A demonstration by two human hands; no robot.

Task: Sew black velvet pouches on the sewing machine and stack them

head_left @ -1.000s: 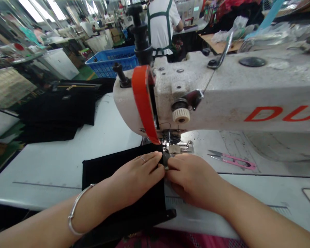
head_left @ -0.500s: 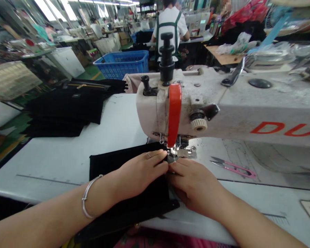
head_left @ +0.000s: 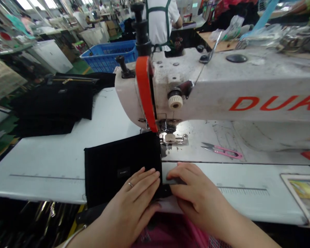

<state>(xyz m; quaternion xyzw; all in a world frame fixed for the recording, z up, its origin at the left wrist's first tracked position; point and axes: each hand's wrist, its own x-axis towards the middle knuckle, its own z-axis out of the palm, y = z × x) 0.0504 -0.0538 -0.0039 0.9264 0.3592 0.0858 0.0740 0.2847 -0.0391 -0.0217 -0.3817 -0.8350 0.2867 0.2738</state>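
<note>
A black fabric piece (head_left: pixel 105 162) with a small dark label lies on the white table, its upper right corner at the needle area of the sewing machine (head_left: pixel 209 82). My left hand (head_left: pixel 136 203) rests on the lower right part of the fabric, fingers stretched and lying flat. Just right of the fabric's edge is my right hand (head_left: pixel 193 196), its fingers curled around a dark thing, mostly hidden, near the black strip at the fabric's lower corner.
Pink-handled thread snips (head_left: pixel 222 151) lie on the machine bed. A stack of black pieces (head_left: pixel 54 103) is at the table's left. Behind are a blue basket (head_left: pixel 108 57) and a person in white (head_left: pixel 158 24). Black items with zippers (head_left: pixel 33 220) hang below the table edge.
Both hands have moved back from the needle toward the table's front edge. More of the fabric shows, with its label uncovered. The whole view has shifted, and the machine appears further left.
</note>
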